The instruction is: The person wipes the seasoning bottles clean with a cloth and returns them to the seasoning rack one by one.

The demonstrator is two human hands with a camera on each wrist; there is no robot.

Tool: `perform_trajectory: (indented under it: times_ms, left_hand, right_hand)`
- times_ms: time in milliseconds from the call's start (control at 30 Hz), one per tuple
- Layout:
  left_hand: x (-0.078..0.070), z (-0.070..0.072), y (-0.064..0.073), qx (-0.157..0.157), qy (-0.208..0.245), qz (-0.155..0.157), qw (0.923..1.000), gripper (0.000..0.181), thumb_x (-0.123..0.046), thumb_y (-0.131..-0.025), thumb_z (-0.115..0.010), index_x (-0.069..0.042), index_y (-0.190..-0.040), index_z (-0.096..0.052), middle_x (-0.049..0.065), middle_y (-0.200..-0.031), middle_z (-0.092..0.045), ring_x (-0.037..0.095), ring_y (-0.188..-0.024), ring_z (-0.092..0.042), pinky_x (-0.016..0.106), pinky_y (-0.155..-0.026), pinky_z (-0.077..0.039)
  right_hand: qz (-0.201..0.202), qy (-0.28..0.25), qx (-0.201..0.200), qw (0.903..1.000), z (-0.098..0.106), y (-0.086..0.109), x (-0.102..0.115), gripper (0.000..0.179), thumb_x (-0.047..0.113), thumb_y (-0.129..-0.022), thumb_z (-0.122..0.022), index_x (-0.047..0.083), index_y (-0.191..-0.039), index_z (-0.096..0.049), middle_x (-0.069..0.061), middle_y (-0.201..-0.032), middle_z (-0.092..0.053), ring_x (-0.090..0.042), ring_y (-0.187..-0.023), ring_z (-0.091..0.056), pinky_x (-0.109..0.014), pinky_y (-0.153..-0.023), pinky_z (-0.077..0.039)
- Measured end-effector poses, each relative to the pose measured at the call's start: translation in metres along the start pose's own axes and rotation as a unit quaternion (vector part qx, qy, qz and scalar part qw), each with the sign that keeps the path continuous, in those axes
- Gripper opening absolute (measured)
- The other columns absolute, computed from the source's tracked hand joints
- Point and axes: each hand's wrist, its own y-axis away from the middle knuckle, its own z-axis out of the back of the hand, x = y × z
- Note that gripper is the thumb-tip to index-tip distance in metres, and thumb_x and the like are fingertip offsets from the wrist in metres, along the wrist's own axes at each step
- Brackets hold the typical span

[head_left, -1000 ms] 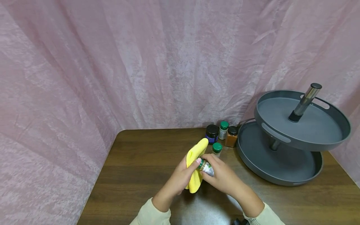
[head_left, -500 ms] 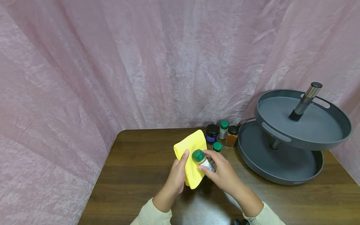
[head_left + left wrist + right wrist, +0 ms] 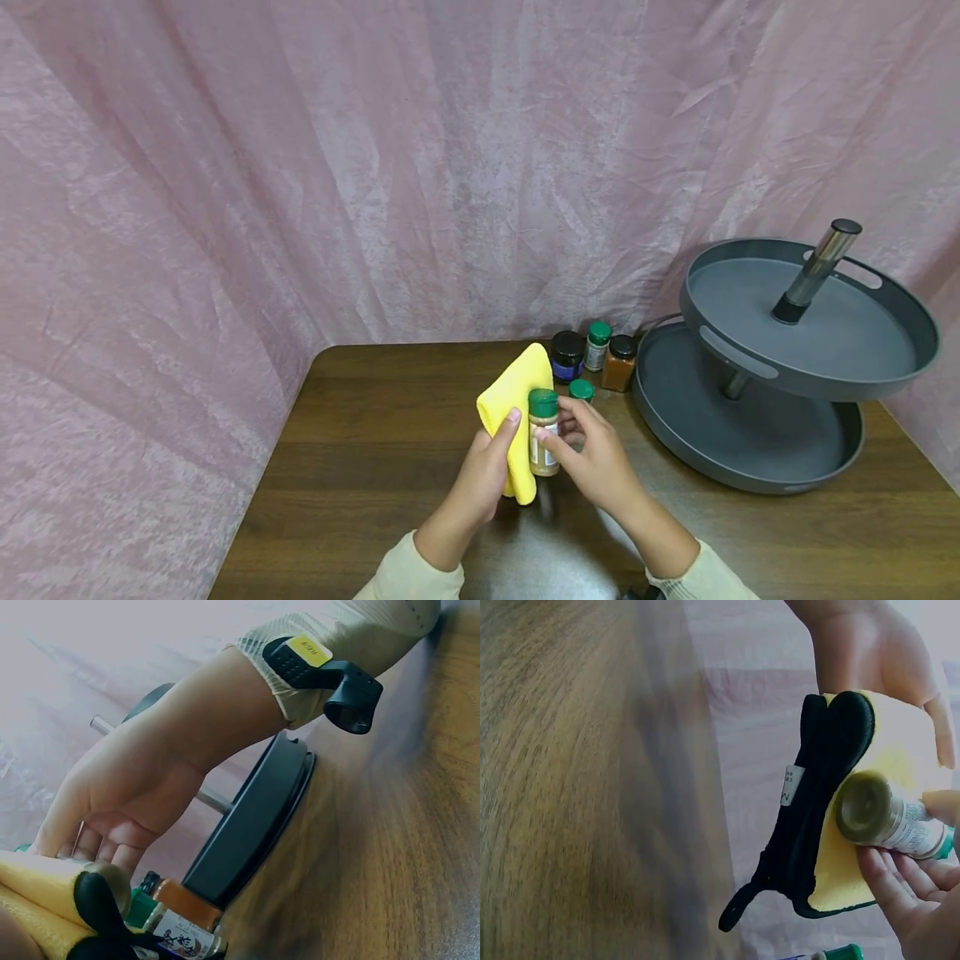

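My left hand grips a folded yellow cloth, thumb on the near face. In the right wrist view the cloth shows black edging, a hanging loop and a small white tag. Between fingertips and thumb, my right hand holds a small spice jar with a green lid and pale tan contents. The jar stands nearly upright above the table, its left side against the cloth. Its round base faces the right wrist camera, lying against the yellow fabric.
Behind the hands stand a dark jar with a blue label, two green-lidded jars and an orange-brown, black-lidded jar. At right is a grey two-tier round tray with a metal post. A pink curtain hangs behind the wooden table.
The cloth, earlier wrapped at the jar's lid, came away and spread, then folded again against the jar's side. My right hand has turned the jar from tilted to nearly upright.
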Motion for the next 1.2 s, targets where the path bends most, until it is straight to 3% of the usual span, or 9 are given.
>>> perform_trajectory:
  times_ms: [200,367,467,600,667,833,933,1033,1200]
  left_hand:
    - [0.001,-0.003,0.002,0.010,-0.030,-0.008,0.9995,0.049,-0.039,-0.107,-0.046,0.006,-0.124,-0.056,0.015,-0.101,-0.066,0.014,-0.086,-0.061,0.031,-0.079,-0.052]
    - [0.004,-0.007,0.002,0.031,-0.095,-0.041,0.9942,0.044,-0.033,-0.107,-0.050,0.003,-0.130,-0.054,0.017,-0.111,-0.065,0.014,-0.095,-0.059,0.032,-0.087,-0.051]
    - [0.007,-0.010,0.003,0.027,-0.135,-0.063,0.9885,0.043,-0.032,-0.106,-0.052,-0.003,-0.137,-0.051,0.014,-0.120,-0.062,0.015,-0.104,-0.057,0.031,-0.095,-0.048]
    - [0.011,-0.010,0.004,0.024,-0.156,-0.079,0.9843,0.054,-0.035,-0.106,-0.051,-0.018,-0.155,-0.035,0.006,-0.138,-0.057,0.016,-0.117,-0.054,0.033,-0.103,-0.045]
    - [0.012,-0.010,0.004,0.016,-0.152,-0.079,0.9850,0.054,-0.036,-0.106,-0.050,-0.020,-0.155,-0.034,0.005,-0.136,-0.058,0.016,-0.115,-0.055,0.032,-0.101,-0.045]
    - [0.012,-0.009,0.003,-0.007,-0.096,-0.060,0.9935,0.042,-0.035,-0.107,-0.049,-0.003,-0.135,-0.050,0.016,-0.112,-0.066,0.013,-0.093,-0.063,0.026,-0.081,-0.053]
    - [0.012,-0.006,0.001,-0.020,-0.066,-0.052,0.9963,0.045,-0.038,-0.107,-0.047,0.001,-0.131,-0.052,0.017,-0.106,-0.067,0.013,-0.086,-0.065,0.027,-0.076,-0.055]
    - [0.012,-0.003,0.001,-0.028,-0.048,-0.052,0.9971,0.048,-0.041,-0.108,-0.045,0.001,-0.131,-0.052,0.017,-0.107,-0.065,0.013,-0.088,-0.065,0.028,-0.078,-0.055]
    - [0.011,-0.005,0.002,-0.007,-0.036,-0.064,0.9973,0.050,-0.041,-0.109,-0.042,0.002,-0.133,-0.051,0.022,-0.114,-0.064,0.012,-0.094,-0.065,0.027,-0.085,-0.054]
  right_hand:
    - [-0.048,-0.073,-0.010,0.9961,0.002,-0.003,-0.002,0.041,0.020,-0.096,-0.071,0.003,-0.129,-0.056,-0.014,-0.111,-0.065,-0.013,-0.094,-0.066,-0.023,-0.083,-0.057]
    - [-0.090,-0.138,-0.020,0.9861,0.005,-0.006,-0.002,0.042,0.019,-0.100,-0.065,0.000,-0.135,-0.050,-0.018,-0.116,-0.062,-0.008,-0.096,-0.065,-0.019,-0.084,-0.055]
    - [-0.118,-0.149,-0.018,0.9817,0.005,-0.006,-0.001,0.050,0.022,-0.101,-0.064,0.002,-0.142,-0.044,-0.017,-0.118,-0.061,-0.007,-0.100,-0.064,-0.017,-0.087,-0.053]
    - [-0.122,-0.147,0.001,0.9815,0.004,-0.005,-0.001,0.054,0.022,-0.101,-0.064,0.002,-0.146,-0.041,-0.018,-0.120,-0.063,-0.008,-0.104,-0.064,-0.016,-0.090,-0.052]
    - [-0.117,-0.146,0.010,0.9823,0.001,-0.004,0.000,0.052,0.021,-0.101,-0.064,0.001,-0.144,-0.043,-0.019,-0.119,-0.063,-0.009,-0.103,-0.065,-0.017,-0.089,-0.052]
    - [-0.120,-0.132,0.033,0.9835,-0.005,0.000,0.005,0.050,0.022,-0.099,-0.066,0.005,-0.143,-0.048,-0.017,-0.113,-0.064,-0.011,-0.097,-0.066,-0.022,-0.082,-0.055]
    - [-0.111,-0.128,0.051,0.9842,-0.009,0.003,0.007,0.056,0.022,-0.097,-0.069,0.007,-0.146,-0.047,-0.017,-0.118,-0.063,-0.016,-0.098,-0.067,-0.025,-0.079,-0.057]
    - [-0.094,-0.128,0.058,0.9856,-0.011,0.004,0.006,0.065,0.021,-0.095,-0.072,0.008,-0.151,-0.042,-0.018,-0.123,-0.061,-0.019,-0.099,-0.067,-0.025,-0.078,-0.058]
    - [-0.051,-0.136,0.033,0.9889,-0.011,0.003,0.002,0.068,0.014,-0.094,-0.073,0.005,-0.153,-0.040,-0.019,-0.122,-0.056,-0.015,-0.095,-0.065,-0.024,-0.078,-0.059]
